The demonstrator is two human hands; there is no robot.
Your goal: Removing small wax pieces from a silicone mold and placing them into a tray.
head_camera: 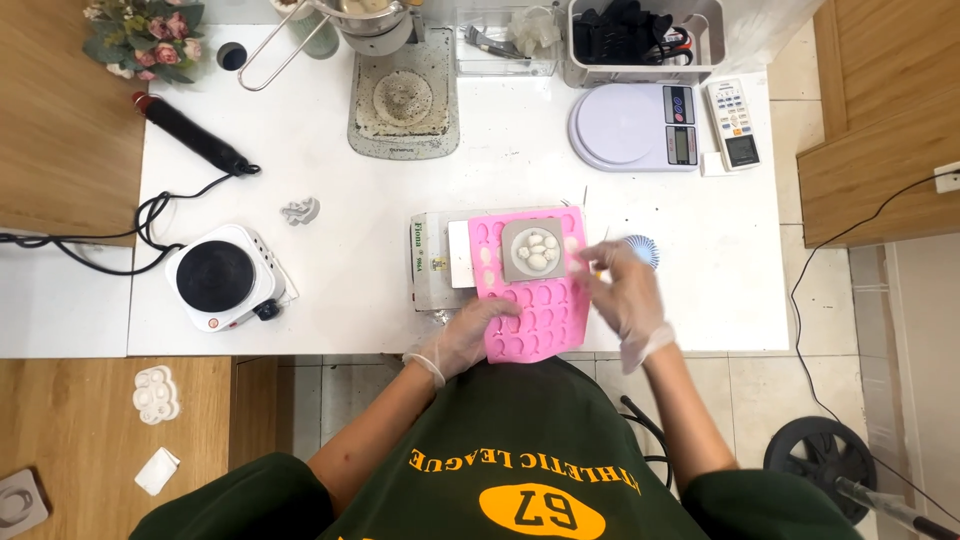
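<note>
Pink silicone mould tray (530,305), long axis twelve-to-six on white counter (400,200): gloved left hand (470,335) flat, open at seven o'clock; right hand (625,290) loosely open at three, empty.

Right hand (625,290) motion-blurred, fingers (600,270) indistinct, grip not determinable, pink mould (535,310) near edge covered by left hand (475,335), small box (430,265) mostly hidden beneath mould, flower bunch (145,35) and metal pot (365,15) cut off at top edge

Clear gloves, dark green printed shirt (520,450)
</note>
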